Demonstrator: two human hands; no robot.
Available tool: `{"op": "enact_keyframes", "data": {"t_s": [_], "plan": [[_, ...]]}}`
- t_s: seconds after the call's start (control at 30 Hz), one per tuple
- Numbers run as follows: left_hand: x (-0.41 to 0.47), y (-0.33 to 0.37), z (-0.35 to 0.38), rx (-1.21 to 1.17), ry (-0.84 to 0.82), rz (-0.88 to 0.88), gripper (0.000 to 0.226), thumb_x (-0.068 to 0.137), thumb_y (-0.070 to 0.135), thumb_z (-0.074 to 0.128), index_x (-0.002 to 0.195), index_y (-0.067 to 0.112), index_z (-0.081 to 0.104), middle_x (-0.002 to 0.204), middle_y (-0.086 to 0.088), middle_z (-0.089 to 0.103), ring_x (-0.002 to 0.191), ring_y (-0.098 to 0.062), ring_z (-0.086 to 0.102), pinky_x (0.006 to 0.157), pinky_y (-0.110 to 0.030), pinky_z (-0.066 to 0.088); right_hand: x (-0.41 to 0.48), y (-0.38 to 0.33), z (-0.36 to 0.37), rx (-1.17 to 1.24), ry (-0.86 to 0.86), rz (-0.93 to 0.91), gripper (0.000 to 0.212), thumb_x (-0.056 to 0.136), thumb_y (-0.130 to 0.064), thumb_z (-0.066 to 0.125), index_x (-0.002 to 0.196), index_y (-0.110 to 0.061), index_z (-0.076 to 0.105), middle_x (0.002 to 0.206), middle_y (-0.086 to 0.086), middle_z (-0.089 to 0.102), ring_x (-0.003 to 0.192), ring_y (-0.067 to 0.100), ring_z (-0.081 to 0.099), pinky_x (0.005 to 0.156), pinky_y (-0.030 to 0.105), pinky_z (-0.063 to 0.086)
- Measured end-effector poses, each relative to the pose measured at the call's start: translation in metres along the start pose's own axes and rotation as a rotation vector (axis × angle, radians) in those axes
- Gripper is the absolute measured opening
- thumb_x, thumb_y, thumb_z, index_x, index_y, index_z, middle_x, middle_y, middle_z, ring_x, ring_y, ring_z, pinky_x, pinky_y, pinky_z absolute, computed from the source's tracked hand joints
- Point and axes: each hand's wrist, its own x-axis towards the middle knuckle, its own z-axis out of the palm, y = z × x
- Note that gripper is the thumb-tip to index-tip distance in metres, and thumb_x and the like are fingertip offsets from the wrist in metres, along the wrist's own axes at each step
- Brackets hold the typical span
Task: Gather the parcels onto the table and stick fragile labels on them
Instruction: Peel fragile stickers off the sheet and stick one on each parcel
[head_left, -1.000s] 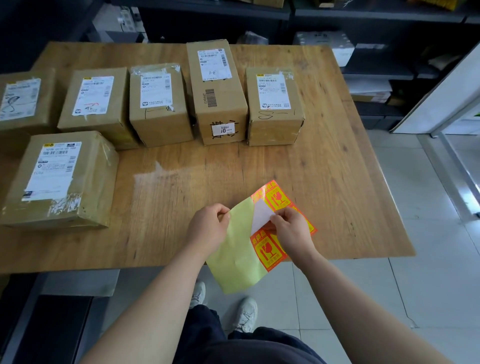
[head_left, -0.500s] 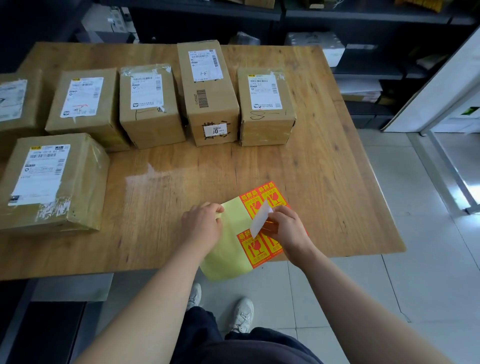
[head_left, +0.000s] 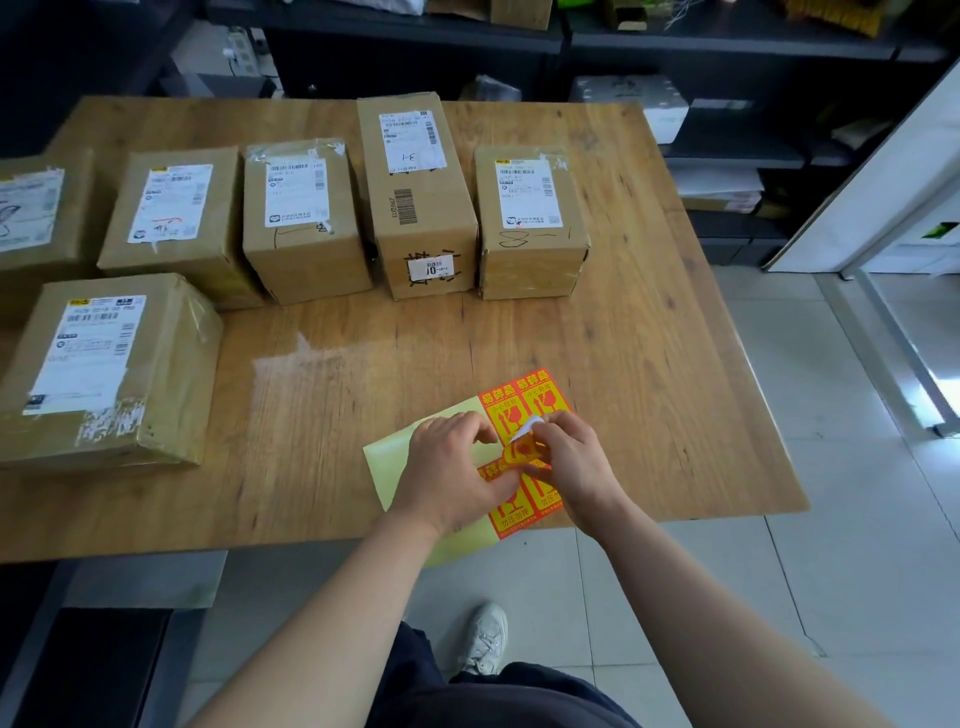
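A label sheet (head_left: 530, 400) with orange fragile stickers on pale yellow backing lies at the table's near edge. My left hand (head_left: 452, 473) presses the sheet down. My right hand (head_left: 571, 462) pinches a partly peeled orange fragile label (head_left: 522, 449), its white underside curled up. Several brown cardboard parcels stand on the wooden table (head_left: 649, 338): a tall one (head_left: 415, 202), a smaller one to its right (head_left: 530, 223), two to its left (head_left: 301, 218) (head_left: 176, 218), one at the far left edge (head_left: 31, 213), and a large one in front left (head_left: 104, 369).
Dark shelving (head_left: 727, 104) with boxes and papers runs behind the table. A white panel (head_left: 893, 171) leans at the right. Grey tiled floor (head_left: 831, 519) lies to the right and below, with my shoe (head_left: 485, 639) near the table's edge.
The sheet came down from being held up to lying flat on the table. My right hand kept peeling one label, which now curls up off the backing.
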Motion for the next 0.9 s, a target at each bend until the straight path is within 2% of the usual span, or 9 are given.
{"op": "enact_keyframes", "data": {"t_s": [0.1, 0.2, 0.3, 0.43, 0.57, 0.63, 0.73, 0.8, 0.9], "plan": [[-0.001, 0.005, -0.004, -0.12, -0.049, -0.004, 0.03, 0.069, 0.043, 0.049, 0.087, 0.021, 0.057, 0.082, 0.013, 0.06, 0.081, -0.012, 0.057, 0.08, -0.036, 0.049, 0.001, -0.001, 0.001, -0.012, 0.009, -0.008, 0.01, 0.095, -0.018, 0.048, 0.089, -0.013, 0.054, 0.087, 0.009, 0.059, 0.089, 0.022, 0.061, 0.085, 0.046, 0.053], [-0.003, 0.006, -0.007, -0.25, -0.099, -0.055, 0.033, 0.071, 0.035, 0.044, 0.094, 0.019, 0.061, 0.086, 0.008, 0.064, 0.081, -0.009, 0.06, 0.071, -0.031, 0.051, 0.002, -0.002, 0.001, -0.032, 0.017, -0.003, 0.012, 0.096, -0.022, 0.047, 0.093, -0.013, 0.055, 0.091, 0.008, 0.062, 0.093, 0.022, 0.062, 0.084, 0.044, 0.053], [-0.005, 0.007, -0.009, -0.363, -0.088, -0.096, 0.037, 0.076, 0.037, 0.04, 0.096, 0.017, 0.064, 0.085, 0.006, 0.067, 0.079, -0.011, 0.062, 0.065, -0.03, 0.052, 0.001, -0.002, 0.002, -0.06, 0.034, -0.012, 0.013, 0.096, -0.025, 0.047, 0.093, -0.014, 0.055, 0.095, 0.009, 0.064, 0.094, 0.023, 0.064, 0.083, 0.044, 0.054], [-0.003, 0.005, -0.005, -0.249, -0.039, -0.182, 0.009, 0.084, 0.03, 0.062, 0.084, 0.022, 0.062, 0.078, 0.011, 0.066, 0.074, -0.007, 0.064, 0.067, -0.03, 0.054, -0.002, -0.005, 0.001, -0.102, 0.036, -0.042, 0.014, 0.094, -0.023, 0.05, 0.088, -0.013, 0.056, 0.087, 0.009, 0.063, 0.082, 0.022, 0.062, 0.08, 0.048, 0.053], [0.001, -0.001, -0.003, -0.176, -0.032, -0.271, 0.011, 0.089, 0.025, 0.063, 0.081, 0.018, 0.059, 0.075, 0.005, 0.067, 0.069, -0.011, 0.063, 0.06, -0.031, 0.051, -0.005, -0.009, 0.001, -0.127, 0.022, -0.084, 0.016, 0.093, -0.023, 0.052, 0.084, -0.014, 0.06, 0.081, 0.006, 0.064, 0.08, 0.026, 0.063, 0.069, 0.042, 0.048], [0.001, -0.005, -0.005, -0.161, 0.006, -0.33, 0.012, 0.089, 0.023, 0.062, 0.079, 0.017, 0.058, 0.075, 0.003, 0.068, 0.067, -0.013, 0.062, 0.057, -0.025, 0.045, -0.006, -0.015, -0.001, -0.103, 0.029, -0.11, 0.016, 0.094, -0.019, 0.052, 0.088, -0.007, 0.062, 0.081, 0.01, 0.066, 0.087, 0.03, 0.068, 0.069, 0.042, 0.051], [-0.002, -0.009, -0.012, -0.282, 0.098, -0.414, 0.014, 0.089, 0.022, 0.063, 0.077, 0.017, 0.059, 0.074, 0.005, 0.069, 0.068, -0.011, 0.064, 0.054, -0.014, 0.04, -0.009, -0.025, -0.004, -0.199, 0.037, -0.154, 0.023, 0.096, -0.028, 0.053, 0.084, -0.011, 0.063, 0.076, 0.01, 0.07, 0.068, 0.02, 0.07, 0.062, 0.036, 0.054], [-0.003, -0.01, -0.018, -0.391, 0.167, -0.436, 0.015, 0.088, 0.022, 0.065, 0.074, 0.019, 0.061, 0.073, 0.004, 0.07, 0.069, -0.011, 0.065, 0.058, -0.018, 0.044, -0.007, -0.027, -0.002, -0.347, 0.071, -0.225, 0.032, 0.095, -0.033, 0.054, 0.073, -0.013, 0.064, 0.069, 0.011, 0.068, 0.059, 0.026, 0.062, 0.057, 0.034, 0.048], [-0.004, -0.013, -0.031, -0.489, 0.276, -0.475, 0.012, 0.086, 0.021, 0.067, 0.075, 0.016, 0.068, 0.072, 0.002, 0.07, 0.068, -0.011, 0.062, 0.063, -0.023, 0.047, -0.005, -0.027, 0.011, -0.55, 0.03, -0.308, 0.035, 0.095, -0.025, 0.054, 0.066, -0.009, 0.064, 0.061, 0.001, 0.064, 0.059, 0.018, 0.061, 0.054, 0.023, 0.042]]}}
